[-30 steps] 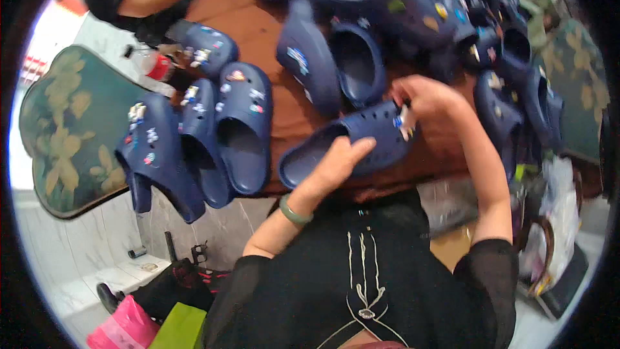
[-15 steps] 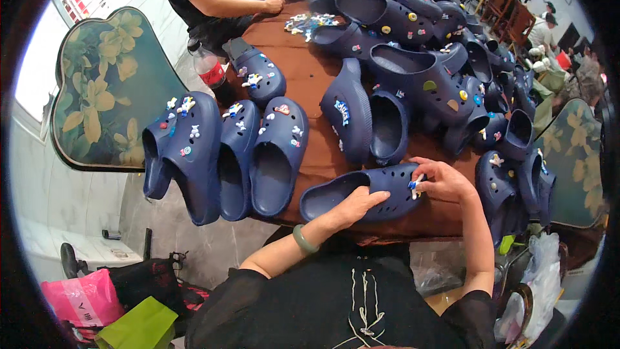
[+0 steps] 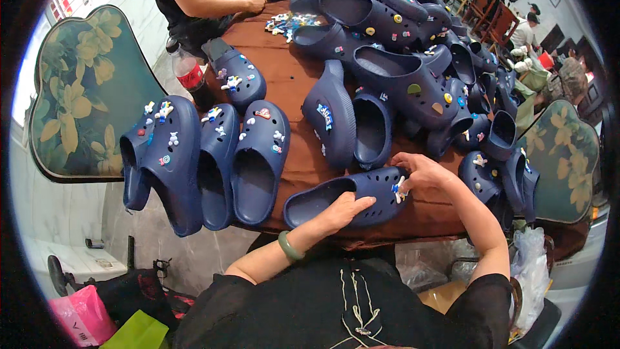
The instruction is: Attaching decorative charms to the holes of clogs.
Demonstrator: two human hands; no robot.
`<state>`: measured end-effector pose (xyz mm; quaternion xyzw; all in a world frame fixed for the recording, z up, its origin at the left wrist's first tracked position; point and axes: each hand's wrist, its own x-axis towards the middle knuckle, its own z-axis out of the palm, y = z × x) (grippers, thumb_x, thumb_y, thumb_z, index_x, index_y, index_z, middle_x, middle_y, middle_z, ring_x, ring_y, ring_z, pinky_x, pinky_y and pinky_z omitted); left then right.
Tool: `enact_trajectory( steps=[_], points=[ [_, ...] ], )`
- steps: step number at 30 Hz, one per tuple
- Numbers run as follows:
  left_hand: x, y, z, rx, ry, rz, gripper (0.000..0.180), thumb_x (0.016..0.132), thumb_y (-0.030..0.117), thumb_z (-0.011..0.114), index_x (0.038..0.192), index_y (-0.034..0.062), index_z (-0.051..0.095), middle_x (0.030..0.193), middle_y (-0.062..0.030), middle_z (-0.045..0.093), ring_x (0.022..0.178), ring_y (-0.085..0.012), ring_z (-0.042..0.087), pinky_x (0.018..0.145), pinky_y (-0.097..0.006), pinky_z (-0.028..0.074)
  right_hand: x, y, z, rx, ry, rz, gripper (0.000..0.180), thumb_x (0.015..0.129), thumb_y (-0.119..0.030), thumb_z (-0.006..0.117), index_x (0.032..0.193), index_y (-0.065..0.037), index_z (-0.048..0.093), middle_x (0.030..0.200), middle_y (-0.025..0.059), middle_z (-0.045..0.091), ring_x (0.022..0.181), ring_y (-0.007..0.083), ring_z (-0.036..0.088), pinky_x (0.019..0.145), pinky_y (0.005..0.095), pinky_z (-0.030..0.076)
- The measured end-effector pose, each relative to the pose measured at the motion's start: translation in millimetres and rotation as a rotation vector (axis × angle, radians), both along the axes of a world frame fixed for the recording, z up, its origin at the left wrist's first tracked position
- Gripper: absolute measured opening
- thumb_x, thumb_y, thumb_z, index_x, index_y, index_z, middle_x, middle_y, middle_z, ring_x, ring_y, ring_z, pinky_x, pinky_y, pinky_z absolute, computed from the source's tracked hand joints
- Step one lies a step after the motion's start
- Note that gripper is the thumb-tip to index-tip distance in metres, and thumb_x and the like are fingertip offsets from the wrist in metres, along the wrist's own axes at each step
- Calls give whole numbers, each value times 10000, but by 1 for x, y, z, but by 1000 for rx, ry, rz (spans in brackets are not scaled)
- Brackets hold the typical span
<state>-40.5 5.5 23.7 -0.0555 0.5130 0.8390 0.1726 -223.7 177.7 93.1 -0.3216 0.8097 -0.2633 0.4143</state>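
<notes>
Currently: charm going onto a navy clog at the near edge of the surface.

Left hand [image 3: 342, 208] lies flat across the clog [image 3: 349, 199], fingers spread, pinning it down; right hand [image 3: 420, 173] has its fingers pinched narrow on a small charm [image 3: 398, 187] at the toe. Three decorated clogs [image 3: 213, 155] line up to the left; a large heap [image 3: 413, 58] looks mostly bare. Brown cloth surface [image 3: 284, 90], loose charms [image 3: 287, 22] further back, another person's arm [image 3: 219, 6], floral-backed chair [image 3: 84, 90].
</notes>
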Motion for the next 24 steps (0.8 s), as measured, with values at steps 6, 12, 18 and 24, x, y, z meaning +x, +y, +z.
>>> enact_trajectory(
  steps=[6, 12, 18, 24],
  points=[
    [6, 3, 3, -7, 19, -15, 419, 932, 246, 556, 1233, -44, 538, 1110, -80, 618, 971, -139, 576, 867, -289, 474, 8, 12, -20, -93, 69, -46, 635, 540, 19, 761, 1152, 16, 594, 1089, 116, 656, 1043, 208, 596, 940, 317, 440],
    [-1, 1, 6, -77, 24, 97, 415, 892, 212, 571, 1225, -35, 553, 1149, -89, 612, 1003, -162, 592, 904, -302, 469, 31, 46, -40, -416, 77, -331, 513, 728, -89, 751, 1184, 16, 542, 1106, 104, 627, 1047, 187, 591, 922, 327, 473],
    [-3, 1, 3, -13, 58, 90, 434, 937, 206, 551, 1280, -52, 492, 1217, -92, 570, 1085, -164, 552, 955, -298, 440, 88, 64, -55, -627, 637, -482, 405, 742, -45, 774, 1121, -59, 630, 1061, 69, 558, 974, 163, 603, 774, 272, 530],
    [3, 8, 15, -8, 19, 126, 408, 920, 203, 576, 1246, -36, 524, 1176, -97, 600, 1041, -165, 585, 929, -305, 462, 94, 60, -79, -717, 591, -517, 268, 770, -27, 738, 1028, -86, 699, 1007, 47, 533, 913, 157, 560, 704, 262, 493]
  ],
)
